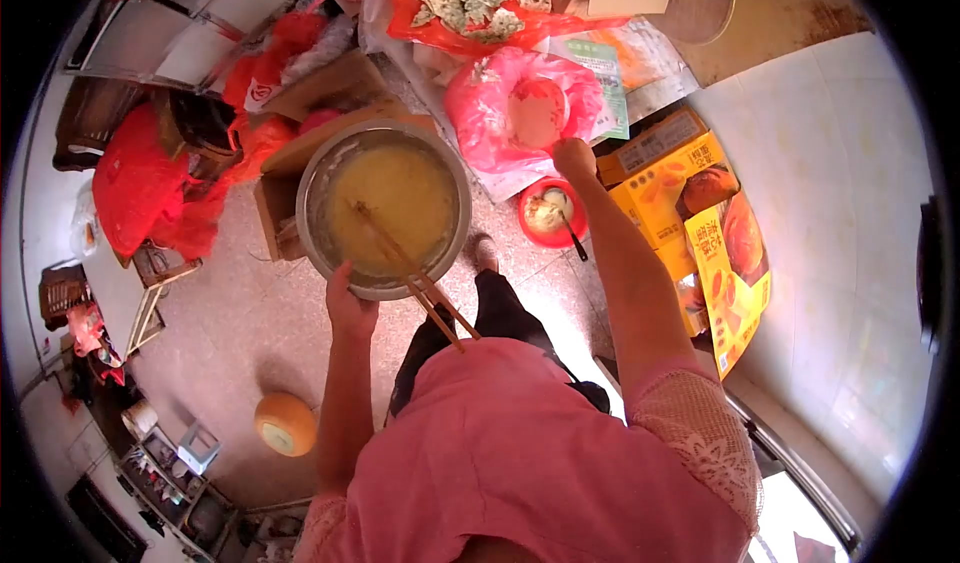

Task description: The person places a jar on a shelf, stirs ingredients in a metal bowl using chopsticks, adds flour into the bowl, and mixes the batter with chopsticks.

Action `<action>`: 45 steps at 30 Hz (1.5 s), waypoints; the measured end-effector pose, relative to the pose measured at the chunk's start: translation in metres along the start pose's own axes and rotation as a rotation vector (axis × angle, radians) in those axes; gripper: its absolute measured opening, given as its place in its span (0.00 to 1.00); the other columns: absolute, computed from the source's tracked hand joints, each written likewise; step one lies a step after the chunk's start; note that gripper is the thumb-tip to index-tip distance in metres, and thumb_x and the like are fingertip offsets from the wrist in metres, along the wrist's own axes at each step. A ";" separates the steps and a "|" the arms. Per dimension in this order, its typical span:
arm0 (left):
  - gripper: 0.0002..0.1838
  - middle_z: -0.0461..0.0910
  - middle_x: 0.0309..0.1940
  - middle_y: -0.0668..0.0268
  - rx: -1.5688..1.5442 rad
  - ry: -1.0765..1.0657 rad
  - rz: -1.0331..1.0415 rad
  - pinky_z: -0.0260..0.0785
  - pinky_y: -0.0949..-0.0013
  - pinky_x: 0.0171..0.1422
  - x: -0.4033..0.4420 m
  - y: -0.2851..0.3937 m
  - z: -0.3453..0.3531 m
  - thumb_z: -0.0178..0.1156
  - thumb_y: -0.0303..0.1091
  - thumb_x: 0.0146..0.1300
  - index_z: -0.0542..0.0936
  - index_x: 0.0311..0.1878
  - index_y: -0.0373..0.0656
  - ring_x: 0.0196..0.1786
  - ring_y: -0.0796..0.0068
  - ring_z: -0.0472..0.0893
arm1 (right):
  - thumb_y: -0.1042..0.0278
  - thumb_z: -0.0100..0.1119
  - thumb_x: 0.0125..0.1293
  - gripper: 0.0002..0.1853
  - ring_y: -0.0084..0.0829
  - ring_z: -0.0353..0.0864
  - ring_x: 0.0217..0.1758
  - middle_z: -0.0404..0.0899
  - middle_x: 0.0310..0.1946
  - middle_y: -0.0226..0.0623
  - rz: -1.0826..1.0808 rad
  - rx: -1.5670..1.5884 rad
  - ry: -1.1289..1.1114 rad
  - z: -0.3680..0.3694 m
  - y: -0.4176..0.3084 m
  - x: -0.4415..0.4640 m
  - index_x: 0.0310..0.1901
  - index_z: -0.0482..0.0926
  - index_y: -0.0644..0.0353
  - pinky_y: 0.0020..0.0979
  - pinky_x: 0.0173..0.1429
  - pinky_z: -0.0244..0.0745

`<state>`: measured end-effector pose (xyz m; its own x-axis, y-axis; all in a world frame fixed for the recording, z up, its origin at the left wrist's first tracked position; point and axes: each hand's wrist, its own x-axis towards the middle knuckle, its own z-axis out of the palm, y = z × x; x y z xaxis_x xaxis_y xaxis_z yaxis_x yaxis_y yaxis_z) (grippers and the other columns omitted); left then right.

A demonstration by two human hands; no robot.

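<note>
A large steel bowl [457, 198] of pale yellow batter [390, 198] is on my left, with a pair of long wooden chopsticks [430, 298] leaning in it over the near rim. My left hand [352, 303] grips the bowl's near rim; some fingers are hidden. My right hand [575, 160] is reached forward and closed at the edge of a small pinkish bowl [538, 113], which sits inside an open pink plastic bag [475, 103]. Just below that hand is a red bowl [525, 225] with pale contents and a dark-handled spoon [574, 239].
Yellow printed cartons [690, 223] stand along the right wall. A red bag [400, 13] of whitish crumpled pieces is at the top. A cardboard box [280, 188] is beside and beneath the steel bowl. An orange round object [285, 425] lies on the floor at lower left.
</note>
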<state>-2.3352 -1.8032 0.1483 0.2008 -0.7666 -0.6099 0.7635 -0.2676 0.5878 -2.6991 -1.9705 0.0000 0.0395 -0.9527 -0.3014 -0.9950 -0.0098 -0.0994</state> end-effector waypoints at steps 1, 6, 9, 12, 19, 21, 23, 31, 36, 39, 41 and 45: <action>0.21 0.67 0.54 0.60 0.023 0.003 0.000 0.60 0.62 0.60 -0.002 0.004 0.001 0.47 0.32 0.59 0.63 0.56 0.36 0.56 0.66 0.68 | 0.61 0.44 0.59 0.14 0.42 0.79 0.37 0.78 0.32 0.47 0.000 -0.002 0.006 -0.004 0.001 -0.005 0.32 0.79 0.59 0.39 0.40 0.74; 0.22 0.68 0.53 0.61 0.004 0.000 -0.026 0.62 0.63 0.58 -0.001 0.010 -0.007 0.48 0.33 0.59 0.62 0.56 0.36 0.55 0.66 0.68 | 0.54 0.45 0.58 0.18 0.46 0.78 0.36 0.78 0.32 0.47 0.202 0.402 0.177 -0.071 -0.004 -0.070 0.31 0.78 0.61 0.40 0.38 0.72; 0.22 0.69 0.52 0.61 0.002 -0.042 -0.020 0.62 0.64 0.58 -0.003 0.011 0.001 0.49 0.33 0.58 0.63 0.55 0.37 0.54 0.67 0.69 | 0.60 0.44 0.57 0.16 0.40 0.79 0.34 0.78 0.31 0.48 0.217 0.557 0.320 -0.117 -0.015 -0.106 0.33 0.78 0.62 0.35 0.36 0.71; 0.22 0.70 0.50 0.60 0.034 -0.109 -0.001 0.64 0.64 0.55 -0.002 0.012 0.005 0.50 0.33 0.58 0.64 0.55 0.38 0.52 0.67 0.71 | 0.66 0.48 0.60 0.11 0.31 0.77 0.30 0.78 0.27 0.46 -0.032 0.930 0.496 -0.180 -0.053 -0.152 0.35 0.77 0.65 0.29 0.36 0.70; 0.20 0.72 0.47 0.62 0.084 -0.087 -0.019 0.67 0.65 0.53 -0.012 0.015 0.028 0.52 0.35 0.57 0.67 0.52 0.37 0.49 0.68 0.73 | 0.75 0.54 0.53 0.06 0.41 0.73 0.24 0.71 0.21 0.42 -0.360 0.327 0.663 -0.233 -0.121 -0.204 0.34 0.73 0.63 0.34 0.27 0.69; 0.19 0.72 0.47 0.61 0.079 -0.138 0.000 0.68 0.65 0.52 -0.011 0.012 0.028 0.52 0.35 0.57 0.67 0.51 0.37 0.49 0.68 0.74 | 0.76 0.55 0.50 0.09 0.44 0.72 0.25 0.71 0.22 0.41 -0.494 0.269 0.716 -0.232 -0.124 -0.202 0.36 0.73 0.62 0.35 0.27 0.69; 0.19 0.72 0.47 0.61 0.082 -0.140 -0.063 0.68 0.63 0.51 -0.010 0.008 0.025 0.51 0.35 0.57 0.67 0.51 0.37 0.48 0.67 0.74 | 0.77 0.56 0.45 0.14 0.41 0.74 0.26 0.72 0.26 0.40 -0.448 0.225 0.773 -0.225 -0.122 -0.196 0.38 0.73 0.60 0.36 0.28 0.70; 0.20 0.73 0.46 0.60 0.093 -0.083 -0.109 0.69 0.63 0.50 -0.004 -0.009 0.022 0.52 0.35 0.57 0.67 0.51 0.36 0.47 0.66 0.74 | 0.66 0.49 0.61 0.07 0.19 0.57 0.13 0.60 0.11 0.28 0.078 1.468 0.052 -0.201 -0.115 -0.166 0.31 0.72 0.60 0.22 0.15 0.52; 0.20 0.71 0.48 0.58 0.016 -0.075 -0.194 0.68 0.62 0.52 -0.004 -0.014 0.028 0.53 0.34 0.57 0.66 0.51 0.35 0.48 0.64 0.73 | 0.64 0.48 0.62 0.08 0.15 0.49 0.12 0.55 0.13 0.21 0.366 1.845 -0.189 -0.142 -0.053 -0.092 0.33 0.72 0.59 0.18 0.15 0.43; 0.20 0.71 0.48 0.56 0.021 0.053 -0.138 0.70 0.63 0.50 -0.008 -0.019 0.038 0.50 0.32 0.57 0.65 0.52 0.33 0.49 0.64 0.74 | 0.60 0.48 0.62 0.12 0.18 0.56 0.15 0.60 0.16 0.25 0.475 1.690 -0.216 -0.073 -0.013 -0.032 0.36 0.72 0.60 0.20 0.16 0.50; 0.20 0.71 0.49 0.57 -0.066 0.034 -0.098 0.67 0.65 0.53 -0.009 -0.021 0.037 0.49 0.31 0.58 0.64 0.53 0.34 0.51 0.65 0.72 | 0.56 0.49 0.61 0.16 0.21 0.62 0.18 0.64 0.19 0.28 0.465 1.582 -0.239 -0.025 0.018 0.000 0.39 0.72 0.62 0.21 0.16 0.56; 0.20 0.71 0.49 0.57 -0.178 0.111 -0.017 0.65 0.65 0.55 -0.023 -0.018 0.042 0.49 0.31 0.57 0.64 0.54 0.35 0.52 0.66 0.71 | 0.47 0.52 0.56 0.37 0.57 0.63 0.53 0.62 0.50 0.64 0.038 0.385 0.329 -0.050 -0.011 -0.026 0.58 0.56 0.69 0.46 0.56 0.59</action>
<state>-2.3793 -1.8050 0.1742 0.2460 -0.6914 -0.6793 0.8616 -0.1651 0.4800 -2.6941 -1.9603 0.0563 -0.0892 -0.9960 -0.0030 -0.8870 0.0808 -0.4547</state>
